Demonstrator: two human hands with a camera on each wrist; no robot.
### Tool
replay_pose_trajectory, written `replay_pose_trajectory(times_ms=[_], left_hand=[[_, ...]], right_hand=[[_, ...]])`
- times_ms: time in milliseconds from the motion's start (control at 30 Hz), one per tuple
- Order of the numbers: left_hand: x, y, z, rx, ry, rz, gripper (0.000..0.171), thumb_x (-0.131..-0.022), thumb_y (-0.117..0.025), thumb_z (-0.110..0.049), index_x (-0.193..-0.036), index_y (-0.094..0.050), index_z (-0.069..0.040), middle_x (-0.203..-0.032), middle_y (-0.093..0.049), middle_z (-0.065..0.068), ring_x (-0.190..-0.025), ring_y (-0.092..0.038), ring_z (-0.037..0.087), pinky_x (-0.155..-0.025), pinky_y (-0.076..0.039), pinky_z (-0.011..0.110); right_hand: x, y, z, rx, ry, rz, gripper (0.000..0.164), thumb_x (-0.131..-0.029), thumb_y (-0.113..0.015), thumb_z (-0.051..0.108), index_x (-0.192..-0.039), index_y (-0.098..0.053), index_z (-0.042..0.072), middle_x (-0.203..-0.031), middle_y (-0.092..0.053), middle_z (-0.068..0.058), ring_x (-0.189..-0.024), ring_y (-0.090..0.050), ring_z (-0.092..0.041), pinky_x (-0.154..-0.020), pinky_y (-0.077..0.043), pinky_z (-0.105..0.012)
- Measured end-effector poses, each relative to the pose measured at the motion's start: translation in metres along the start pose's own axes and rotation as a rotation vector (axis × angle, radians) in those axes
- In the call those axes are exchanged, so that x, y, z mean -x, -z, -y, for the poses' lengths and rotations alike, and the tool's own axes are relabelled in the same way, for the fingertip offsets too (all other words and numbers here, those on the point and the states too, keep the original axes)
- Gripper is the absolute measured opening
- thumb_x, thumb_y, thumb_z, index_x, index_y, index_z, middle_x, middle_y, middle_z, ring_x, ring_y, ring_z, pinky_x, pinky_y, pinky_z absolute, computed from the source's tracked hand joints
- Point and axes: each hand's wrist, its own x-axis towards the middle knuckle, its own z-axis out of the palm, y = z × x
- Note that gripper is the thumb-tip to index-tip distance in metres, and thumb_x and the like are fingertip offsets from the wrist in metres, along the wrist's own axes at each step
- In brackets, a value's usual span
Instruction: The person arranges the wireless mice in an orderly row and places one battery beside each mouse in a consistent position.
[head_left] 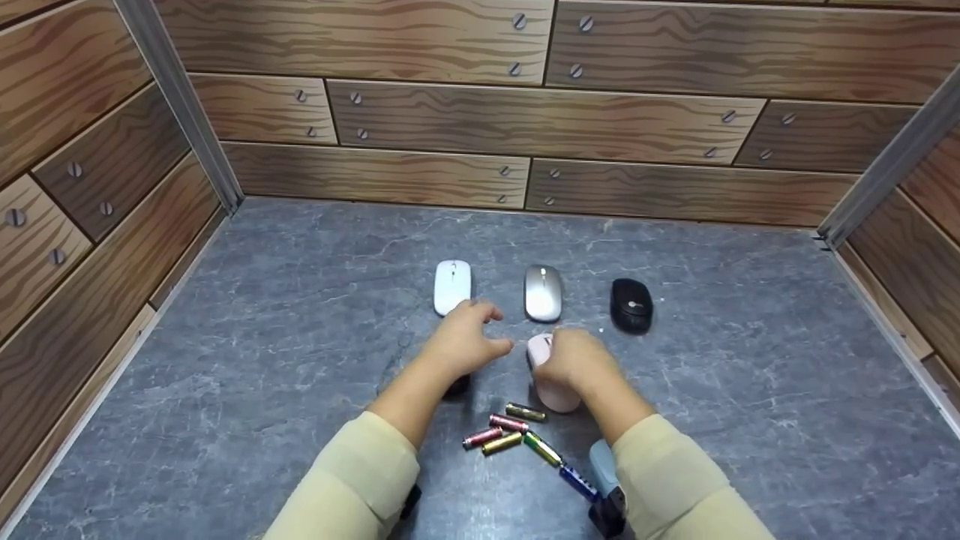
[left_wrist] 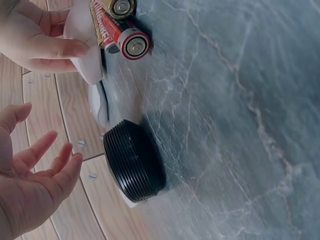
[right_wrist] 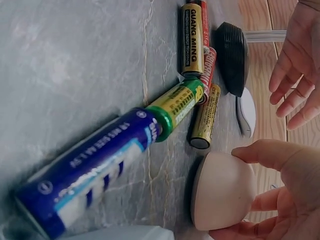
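My right hand (head_left: 581, 364) grips a pale pink computer mouse (head_left: 559, 394) by its sides, thumb on the left; in the right wrist view the mouse (right_wrist: 225, 190) sits at the surface. My left hand (head_left: 465, 341) hovers with fingers spread and nothing in them, over a black mouse (head_left: 457, 386) with ridged sides that it mostly hides in the head view. The left wrist view shows that ridged mouse (left_wrist: 132, 162) apart from the fingers. Several AA batteries (head_left: 502, 442) lie loose in front of the pink mouse, among them a blue one (right_wrist: 95, 170) and a green one (right_wrist: 175, 107).
Behind the hands stand a white mouse (head_left: 452, 281), a silver mouse (head_left: 543, 289) and a black mouse (head_left: 631, 304) in a row. A light blue mouse (head_left: 602, 461) is partly hidden by the right sleeve. Wood-patterned walls (head_left: 427, 112) enclose the grey marbled table (head_left: 300, 315).
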Motion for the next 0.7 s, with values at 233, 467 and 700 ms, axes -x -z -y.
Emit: replay_pose_trajectory(times_ms=[233, 467, 700], left_hand=[[0.0005, -0.0019, -0.0006, -0.021, 0.015, 0.029, 0.043, -0.079, -0.068, -0.031, -0.114, -0.059, -0.007, -0.113, -0.055, 0.015, -0.104, -0.054, 0.029, -0.089, -0.043, 0.041], [0.0014, -0.0019, -0.0028, -0.026, 0.001, 0.028, 0.043, -0.079, -0.068, -0.030, -0.113, -0.059, -0.006, -0.112, -0.055, 0.015, -0.103, -0.054, 0.028, -0.089, -0.043, 0.041], [0.0028, -0.0032, -0.0038, -0.042, 0.009, 0.041, 0.042, -0.079, -0.067, -0.030, -0.114, -0.059, -0.007, -0.114, -0.054, 0.014, -0.104, -0.053, 0.028, -0.089, -0.044, 0.041]], right_hand=[[-0.0006, -0.0051, 0.0036, 0.019, -0.035, -0.038, 0.055, -0.063, -0.077, 0.040, -0.090, -0.062, -0.006, -0.083, -0.061, -0.017, -0.075, -0.058, -0.029, -0.069, -0.049, -0.042], [-0.0014, -0.0066, 0.0040, 0.035, -0.050, -0.047, 0.063, -0.066, -0.075, 0.046, -0.093, -0.061, -0.009, -0.088, -0.062, -0.022, -0.082, -0.058, -0.035, -0.076, -0.048, -0.045], [-0.0002, -0.0075, 0.0048, 0.046, -0.069, -0.041, 0.068, -0.067, -0.073, 0.050, -0.095, -0.060, -0.010, -0.095, -0.061, -0.026, -0.088, -0.058, -0.038, -0.078, -0.048, -0.047]])
